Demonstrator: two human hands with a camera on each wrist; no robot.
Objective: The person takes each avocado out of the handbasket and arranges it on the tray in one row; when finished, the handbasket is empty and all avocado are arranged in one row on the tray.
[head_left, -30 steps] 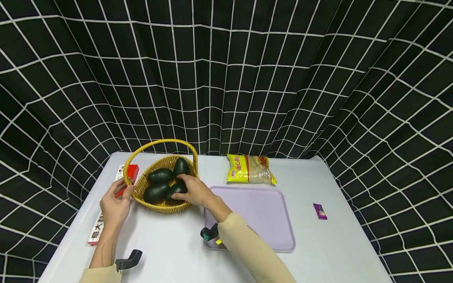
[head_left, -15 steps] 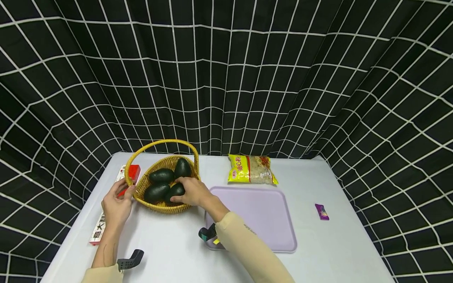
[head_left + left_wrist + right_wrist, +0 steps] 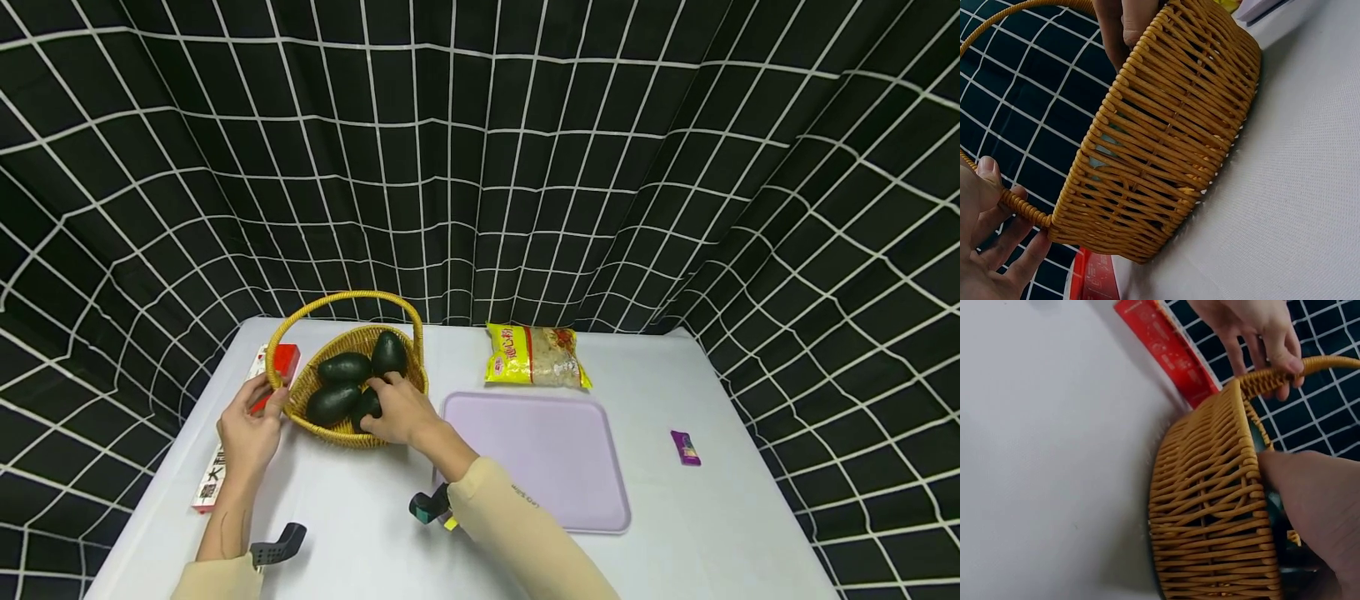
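A woven yellow basket (image 3: 333, 435) with a tall arched handle holds several dark green avocados (image 3: 345, 367). My left hand (image 3: 251, 429) pinches the base of the handle on the left side, thumb on the near side, as the left wrist view also shows. Inside the basket, at its front right, my right hand (image 3: 408, 414) has its thumb and fingers curled round one avocado (image 3: 366, 408), covering most of it. In the right wrist view that hand (image 3: 1322, 500) reaches over the basket rim, and the fingertips are hidden inside.
Under my left forearm lies a long red and white box (image 3: 213, 477). Right of the basket is a lilac tray (image 3: 540, 458), partly beneath my right sleeve. A yellow pasta bag (image 3: 536, 357) lies behind the tray; a small purple packet (image 3: 686, 447) is far right.
My right fingers have closed further over the front-right avocado, so less of it shows. My left hand keeps its hold on the handle. The whole head view has shifted slightly.
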